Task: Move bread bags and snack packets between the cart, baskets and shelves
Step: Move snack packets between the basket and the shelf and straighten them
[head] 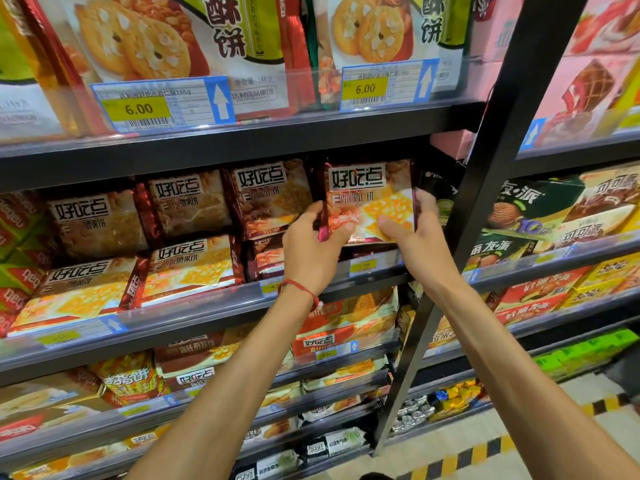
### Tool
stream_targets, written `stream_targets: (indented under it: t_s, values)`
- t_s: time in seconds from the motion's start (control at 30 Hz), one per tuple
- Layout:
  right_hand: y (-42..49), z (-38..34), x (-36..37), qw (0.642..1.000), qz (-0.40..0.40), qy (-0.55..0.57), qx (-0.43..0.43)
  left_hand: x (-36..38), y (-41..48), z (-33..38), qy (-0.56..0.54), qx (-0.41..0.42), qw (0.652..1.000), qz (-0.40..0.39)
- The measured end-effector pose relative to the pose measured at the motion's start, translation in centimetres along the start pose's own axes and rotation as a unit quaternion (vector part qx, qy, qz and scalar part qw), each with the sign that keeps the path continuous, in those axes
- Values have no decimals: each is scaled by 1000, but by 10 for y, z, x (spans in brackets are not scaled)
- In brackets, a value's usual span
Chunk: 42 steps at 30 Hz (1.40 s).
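At shelf (pixel 194 308), L hand (pixel 311 252), R hand (pixel 417 235) grip pkt (pixel 370 195) upright, label out.

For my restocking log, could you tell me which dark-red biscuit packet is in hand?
The rightmost packet in the row; left hand and right hand grip its sides.

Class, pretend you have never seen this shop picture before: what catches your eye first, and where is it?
Centre frame, the left hand and right hand grip a red-edged snack packet by its sides, at the right end of the second shelf down. Above, bright yellow 6.00 price tags sit along the top shelf; a red string circles the left wrist.
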State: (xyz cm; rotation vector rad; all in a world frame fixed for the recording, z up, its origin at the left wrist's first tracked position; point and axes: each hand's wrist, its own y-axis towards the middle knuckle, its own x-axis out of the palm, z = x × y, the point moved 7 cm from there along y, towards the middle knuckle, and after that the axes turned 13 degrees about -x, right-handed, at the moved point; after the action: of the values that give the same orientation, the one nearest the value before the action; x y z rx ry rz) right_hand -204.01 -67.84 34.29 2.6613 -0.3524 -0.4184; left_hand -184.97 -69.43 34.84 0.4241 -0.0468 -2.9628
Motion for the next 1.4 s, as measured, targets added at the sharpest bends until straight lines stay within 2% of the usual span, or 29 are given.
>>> stream_targets:
  t_s: [0.1, 0.2, 0.37, 0.57, 0.8, 0.93, 1.1, 1.2, 1.27, 1.4]
  values:
    - [9, -1, 2, 994, 2, -105, -20, 6, 7, 8, 14, 3, 999, 41]
    - [19, 3, 0, 992, 42, -120, -5, 16, 16, 11, 55, 4, 998, 40]
    - [40, 9, -3, 984, 67, -156, 51, 33, 25, 7, 71, -39, 997, 4]
    - [49, 28, 2, 970, 50, -211, 107, 39, 30, 1, 100, -72, 992, -34]
    - [49, 32, 6, 972, 17, -215, 91, 47, 26, 6, 180, -48, 982, -29]
    - [41, 20, 12, 975, -45, -217, 25, 39, 22, 7, 198, -47, 979, 10]
    - [23, -15, 19, 945, -131, -264, -144, 14, -14, 20, 280, 58, 956, 61]
    - [-3, -34, 25, 910, -184, -267, -259, -9, -48, 15, 400, 127, 903, 94]
    - [-25, -45, 31, 885, -218, -268, -314, -26, -71, 7, 461, 145, 868, 113]
    - [-78, -51, 60, 822, -302, -302, -377, -57, -126, -27, 556, 93, 815, 134]
